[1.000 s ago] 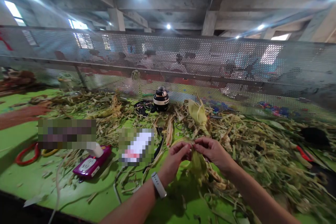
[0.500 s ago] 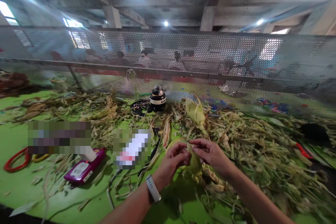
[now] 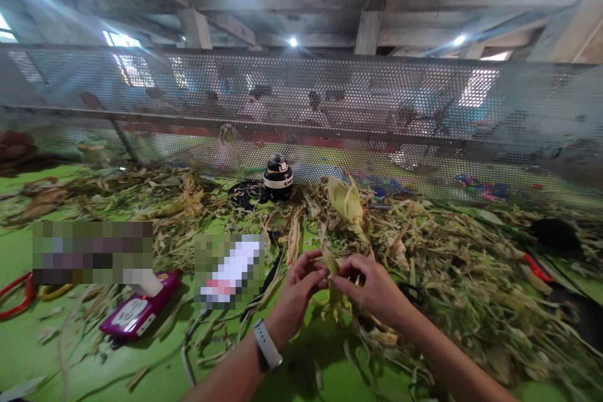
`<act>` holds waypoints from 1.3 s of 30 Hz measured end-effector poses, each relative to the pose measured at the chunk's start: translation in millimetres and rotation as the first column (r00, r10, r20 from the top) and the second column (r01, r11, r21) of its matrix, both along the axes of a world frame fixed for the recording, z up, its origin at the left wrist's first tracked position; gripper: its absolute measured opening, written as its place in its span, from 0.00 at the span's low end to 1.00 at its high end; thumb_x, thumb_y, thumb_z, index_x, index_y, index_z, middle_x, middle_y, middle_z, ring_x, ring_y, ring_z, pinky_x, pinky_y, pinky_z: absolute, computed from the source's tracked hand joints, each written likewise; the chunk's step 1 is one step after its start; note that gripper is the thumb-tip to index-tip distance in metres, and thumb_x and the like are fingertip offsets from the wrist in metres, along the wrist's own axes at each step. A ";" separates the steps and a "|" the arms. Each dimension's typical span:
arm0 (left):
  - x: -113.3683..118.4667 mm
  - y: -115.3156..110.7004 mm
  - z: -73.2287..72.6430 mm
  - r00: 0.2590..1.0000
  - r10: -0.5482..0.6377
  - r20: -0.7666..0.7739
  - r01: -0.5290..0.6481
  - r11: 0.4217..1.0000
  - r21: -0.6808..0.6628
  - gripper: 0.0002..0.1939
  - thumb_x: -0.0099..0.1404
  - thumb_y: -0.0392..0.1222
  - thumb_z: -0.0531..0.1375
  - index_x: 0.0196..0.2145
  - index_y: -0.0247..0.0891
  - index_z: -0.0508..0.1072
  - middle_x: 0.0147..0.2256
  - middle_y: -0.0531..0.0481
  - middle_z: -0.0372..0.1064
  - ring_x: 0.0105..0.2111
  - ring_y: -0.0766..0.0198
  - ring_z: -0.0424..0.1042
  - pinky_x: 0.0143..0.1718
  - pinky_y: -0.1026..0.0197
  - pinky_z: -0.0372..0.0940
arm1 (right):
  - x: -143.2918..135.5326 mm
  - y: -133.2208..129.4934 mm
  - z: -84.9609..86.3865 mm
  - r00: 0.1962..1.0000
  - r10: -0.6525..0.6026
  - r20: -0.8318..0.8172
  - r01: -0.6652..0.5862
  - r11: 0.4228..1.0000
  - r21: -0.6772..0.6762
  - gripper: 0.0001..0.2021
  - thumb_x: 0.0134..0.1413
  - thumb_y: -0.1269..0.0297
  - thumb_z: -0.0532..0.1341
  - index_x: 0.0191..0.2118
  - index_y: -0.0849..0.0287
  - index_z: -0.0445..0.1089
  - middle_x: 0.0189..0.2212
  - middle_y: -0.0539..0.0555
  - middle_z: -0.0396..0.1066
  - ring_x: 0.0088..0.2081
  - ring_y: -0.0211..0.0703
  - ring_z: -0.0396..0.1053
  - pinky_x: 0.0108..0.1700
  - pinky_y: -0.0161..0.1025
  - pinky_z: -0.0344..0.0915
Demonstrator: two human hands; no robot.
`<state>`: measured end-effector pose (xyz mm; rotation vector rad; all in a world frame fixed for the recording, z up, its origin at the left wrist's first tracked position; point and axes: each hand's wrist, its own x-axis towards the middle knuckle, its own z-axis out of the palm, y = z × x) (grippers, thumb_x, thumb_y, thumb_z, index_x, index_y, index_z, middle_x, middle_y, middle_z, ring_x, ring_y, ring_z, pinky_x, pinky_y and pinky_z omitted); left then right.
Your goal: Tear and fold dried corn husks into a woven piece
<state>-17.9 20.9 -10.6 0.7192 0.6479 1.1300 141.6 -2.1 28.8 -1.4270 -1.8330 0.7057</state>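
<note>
Between my two hands stands a pale green corn husk piece, narrow at the top and frayed yellow lower down. My left hand, with a white watch band on the wrist, pinches it from the left. From the right, my right hand grips it between thumb and fingers. Just beyond my hands a larger pale husk bundle rests on the heap, its wide end up. Scraps of dry husk lie thick to the right and behind.
The green table carries a purple device, a blurred-out white object with a cable, and red-handled scissors at left. A black jar stands before the perforated metal screen. People show dimly behind it.
The view has shifted slightly, so most things sit further left. My right fingers have moved down the husk, now gripping it lower. Both hands still hold it.
</note>
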 end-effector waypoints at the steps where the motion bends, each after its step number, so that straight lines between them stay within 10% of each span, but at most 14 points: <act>1: -0.3 0.2 -1.0 1.000 0.003 0.004 -0.003 1.000 0.003 0.17 0.49 0.34 0.66 0.39 0.38 0.72 0.29 0.53 0.67 0.29 0.69 0.67 0.32 0.67 0.64 | -0.8 -0.4 -0.4 1.000 -0.005 0.023 0.005 1.000 -0.007 0.12 0.48 0.57 0.62 0.24 0.59 0.65 0.23 0.49 0.64 0.27 0.38 0.60 0.29 0.34 0.56; 19: 1.2 -0.8 2.3 0.998 -0.061 -0.002 0.061 0.997 0.049 0.11 0.48 0.34 0.60 0.33 0.35 0.74 0.28 0.51 0.69 0.26 0.68 0.66 0.29 0.66 0.62 | 0.0 0.9 1.6 0.874 -0.016 -0.485 -0.177 0.920 -0.349 0.23 0.40 0.42 0.64 0.27 0.59 0.62 0.20 0.44 0.60 0.21 0.31 0.54 0.24 0.30 0.51; 39: 3.2 -1.1 2.0 0.998 -0.041 -0.051 0.046 0.994 0.095 0.13 0.46 0.38 0.69 0.31 0.36 0.72 0.27 0.53 0.69 0.27 0.69 0.67 0.29 0.68 0.64 | 6.0 5.3 -5.8 0.956 0.062 -0.287 -0.130 0.966 -0.225 0.19 0.47 0.46 0.61 0.26 0.60 0.63 0.20 0.46 0.59 0.23 0.33 0.54 0.23 0.31 0.52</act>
